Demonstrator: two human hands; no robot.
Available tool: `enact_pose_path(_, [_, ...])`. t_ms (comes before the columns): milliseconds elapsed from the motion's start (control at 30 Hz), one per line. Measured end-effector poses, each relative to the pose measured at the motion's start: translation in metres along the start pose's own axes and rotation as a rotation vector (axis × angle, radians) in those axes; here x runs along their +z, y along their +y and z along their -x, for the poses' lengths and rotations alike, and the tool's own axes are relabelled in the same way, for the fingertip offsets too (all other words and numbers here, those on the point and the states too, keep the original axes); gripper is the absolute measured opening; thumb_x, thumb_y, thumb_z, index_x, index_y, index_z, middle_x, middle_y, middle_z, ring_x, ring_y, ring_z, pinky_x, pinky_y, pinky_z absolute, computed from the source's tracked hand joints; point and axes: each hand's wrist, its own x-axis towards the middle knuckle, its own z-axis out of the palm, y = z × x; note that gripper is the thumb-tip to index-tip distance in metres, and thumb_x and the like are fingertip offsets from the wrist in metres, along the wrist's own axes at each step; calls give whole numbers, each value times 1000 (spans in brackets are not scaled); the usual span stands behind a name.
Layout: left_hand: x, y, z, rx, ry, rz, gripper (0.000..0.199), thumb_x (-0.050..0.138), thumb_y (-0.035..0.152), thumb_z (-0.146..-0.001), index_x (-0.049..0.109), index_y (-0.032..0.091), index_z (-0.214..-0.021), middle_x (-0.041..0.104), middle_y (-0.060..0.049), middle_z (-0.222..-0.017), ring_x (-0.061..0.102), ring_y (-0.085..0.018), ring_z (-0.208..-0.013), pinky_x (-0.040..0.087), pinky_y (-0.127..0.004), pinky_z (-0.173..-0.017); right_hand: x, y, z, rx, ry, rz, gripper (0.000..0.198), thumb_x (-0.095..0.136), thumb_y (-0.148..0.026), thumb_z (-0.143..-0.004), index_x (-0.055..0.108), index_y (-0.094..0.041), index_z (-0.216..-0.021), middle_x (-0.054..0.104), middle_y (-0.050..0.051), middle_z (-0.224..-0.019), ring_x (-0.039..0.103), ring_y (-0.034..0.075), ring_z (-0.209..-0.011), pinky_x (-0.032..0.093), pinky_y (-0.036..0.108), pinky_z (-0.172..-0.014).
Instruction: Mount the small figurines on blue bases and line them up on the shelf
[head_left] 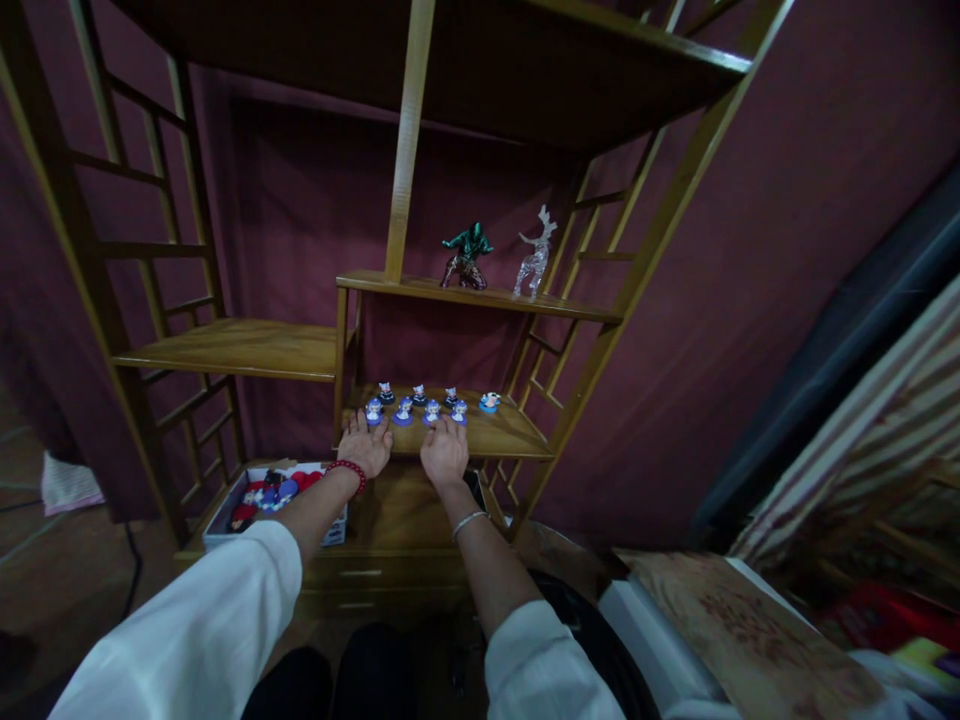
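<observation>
Fingers spread, my left hand (365, 446) is open at the front edge of the small shelf (510, 440), its fingertips by the leftmost purple-and-white figurine (374, 411). My right hand (445, 452) reaches to the same edge, its fingers extended by the two right-hand purple figurines (432, 411); whether they touch is hard to see. Another purple figurine (403, 411) stands between my hands. Behind this front row stand dark-based figurines with pale tops (418, 395). A blue-based figurine (490, 402) sits apart at the right.
Above are a green-and-bronze crouching statuette (467, 256) and a clear deer figurine (535, 255) on a wooden shelf (420, 287). Below left, a box (219, 528) holds red and blue figures. A wooden upright (411, 150) divides the shelving. A covered table (742, 620) is at right.
</observation>
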Motion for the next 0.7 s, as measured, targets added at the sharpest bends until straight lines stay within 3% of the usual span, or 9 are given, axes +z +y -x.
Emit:
enact_pose_path(233, [-1,1,1,-13,1,1,50,24,39,-85,34,25,-132,27,-10,-141,26,-30,-126,20,-44,-100,-3,1,-2,26,-80,16,27,36,-20,-80,59,-16,-94,61,10,-96,42,24,-99,28,34,-85])
enact_pose_path(700, [-2,1,0,-16,-24,-5,50,25,39,-85,34,26,-132,28,-9,-140,26,-31,-126,20,-45,-100,-1,3,0,-6,-33,-19,24,37,-19,-80,58,-17,-92,61,7,-97,42,24,-98,29,33,-84])
